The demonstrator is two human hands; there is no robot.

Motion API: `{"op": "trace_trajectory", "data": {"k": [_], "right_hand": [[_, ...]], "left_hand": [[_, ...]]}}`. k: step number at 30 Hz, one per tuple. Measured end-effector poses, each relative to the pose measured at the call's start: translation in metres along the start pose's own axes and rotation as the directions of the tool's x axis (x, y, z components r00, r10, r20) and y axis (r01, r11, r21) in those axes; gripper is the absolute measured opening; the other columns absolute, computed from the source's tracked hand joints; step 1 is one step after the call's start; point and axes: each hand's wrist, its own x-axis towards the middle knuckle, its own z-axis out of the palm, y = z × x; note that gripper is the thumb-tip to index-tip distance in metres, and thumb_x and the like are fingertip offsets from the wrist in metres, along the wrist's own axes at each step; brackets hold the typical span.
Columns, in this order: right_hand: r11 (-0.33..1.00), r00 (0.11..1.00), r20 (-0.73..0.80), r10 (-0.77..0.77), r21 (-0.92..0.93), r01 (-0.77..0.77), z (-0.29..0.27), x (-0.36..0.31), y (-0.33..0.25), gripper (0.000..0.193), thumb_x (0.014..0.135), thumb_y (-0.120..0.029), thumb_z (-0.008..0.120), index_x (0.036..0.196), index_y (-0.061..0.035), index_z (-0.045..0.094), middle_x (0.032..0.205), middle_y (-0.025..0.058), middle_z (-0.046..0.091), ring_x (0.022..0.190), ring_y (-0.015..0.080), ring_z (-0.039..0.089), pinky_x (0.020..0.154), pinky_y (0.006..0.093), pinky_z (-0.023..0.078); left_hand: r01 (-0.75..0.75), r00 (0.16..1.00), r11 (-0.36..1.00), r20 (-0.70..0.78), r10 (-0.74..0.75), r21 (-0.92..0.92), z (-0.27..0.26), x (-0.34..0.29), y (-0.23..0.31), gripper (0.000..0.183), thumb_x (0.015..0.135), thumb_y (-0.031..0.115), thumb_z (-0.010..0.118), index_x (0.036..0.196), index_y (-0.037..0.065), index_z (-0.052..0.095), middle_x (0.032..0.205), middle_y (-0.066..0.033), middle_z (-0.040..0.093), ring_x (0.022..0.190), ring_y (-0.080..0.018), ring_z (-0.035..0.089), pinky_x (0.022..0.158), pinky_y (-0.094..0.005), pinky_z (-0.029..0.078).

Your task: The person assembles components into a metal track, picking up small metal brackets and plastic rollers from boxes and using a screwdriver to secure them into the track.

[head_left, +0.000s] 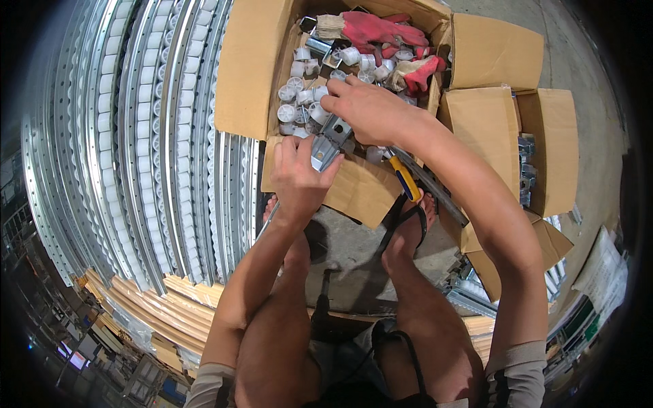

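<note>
My left hand [299, 178] is closed around a silver metal bracket [325, 152] with holes in it, over the near edge of an open cardboard box. My right hand [371, 112] lies just beyond, palm down, with its fingers curled at the far end of the bracket, beside the white rollers [292, 102]. What its fingertips grip is hidden. Under my right forearm, a tool with a yellow and blue handle [406, 180] rests next to a long grey metal bar [435, 189].
The cardboard box [250, 68] holds loose white rollers and red-and-white work gloves [381, 30]. To the left stand long metal roller tracks [146, 129]. A second carton [558, 149] with metal brackets [527, 170] sits at right. My feet are on the concrete floor [347, 251].
</note>
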Motion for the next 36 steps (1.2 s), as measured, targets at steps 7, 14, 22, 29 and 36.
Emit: {"op": "trace_trajectory", "data": {"k": [7, 14, 22, 29, 36], "right_hand": [[0.999, 0.999, 0.028, -0.038, -0.023, 0.039, -0.01, 0.001, -0.008, 0.043, 0.079, 0.004, 0.069, 0.121, 0.0007, 0.066, 0.128, 0.0165, 0.06, 0.117, 0.0373, 0.06, 0.1, 0.0446, 0.054], [0.999, 0.999, 0.036, -0.026, -0.047, 0.028, -0.007, 0.009, -0.003, 0.044, 0.079, 0.004, 0.069, 0.123, 0.0, 0.064, 0.126, 0.0159, 0.06, 0.117, 0.036, 0.061, 0.098, 0.0455, 0.054], [0.995, 0.993, -0.068, 0.099, 0.011, -0.098, 0.007, -0.002, 0.023, 0.049, 0.078, 0.008, 0.062, 0.125, -0.0005, 0.061, 0.124, 0.0166, 0.059, 0.118, 0.038, 0.06, 0.098, 0.048, 0.053], [0.981, 0.961, -0.205, 0.187, -0.014, -0.194, 0.008, -0.007, 0.031, 0.045, 0.077, 0.004, 0.065, 0.121, -0.0022, 0.059, 0.122, 0.0162, 0.059, 0.119, 0.039, 0.059, 0.098, 0.0501, 0.052], [0.975, 0.967, -0.148, 0.207, -0.053, -0.216, 0.019, -0.015, 0.039, 0.048, 0.077, 0.001, 0.07, 0.123, -0.0028, 0.057, 0.12, 0.0162, 0.059, 0.117, 0.0384, 0.059, 0.097, 0.0488, 0.053]], "left_hand": [[0.043, 0.999, 0.999, 0.008, -0.043, -0.019, -0.008, 0.002, 0.004, 0.049, 0.065, 0.025, 0.093, 0.1, -0.001, 0.071, 0.094, -0.0157, 0.066, 0.086, -0.0352, 0.065, 0.075, -0.042, 0.054], [0.046, 0.997, 0.997, 0.062, -0.042, -0.063, -0.007, -0.003, -0.002, 0.059, 0.07, 0.027, 0.091, 0.116, -0.003, 0.068, 0.099, -0.0152, 0.062, 0.092, -0.0359, 0.062, 0.077, -0.0442, 0.053], [0.178, 0.961, 0.984, 0.217, -0.171, -0.013, -0.03, -0.032, -0.016, 0.076, 0.069, 0.03, 0.095, 0.129, 0.003, 0.059, 0.108, -0.0184, 0.065, 0.098, -0.039, 0.065, 0.083, -0.046, 0.054], [0.149, 0.979, 0.988, 0.147, -0.143, -0.03, -0.037, -0.079, -0.034, 0.068, 0.074, 0.029, 0.092, 0.128, 0.009, 0.056, 0.114, -0.0144, 0.063, 0.102, -0.0387, 0.065, 0.081, -0.0466, 0.056], [0.223, 0.964, 0.967, 0.176, -0.2, -0.122, -0.032, -0.081, -0.038, 0.056, 0.078, 0.027, 0.088, 0.122, 0.01, 0.058, 0.111, -0.0143, 0.062, 0.096, -0.0376, 0.066, 0.077, -0.0463, 0.056]]}}
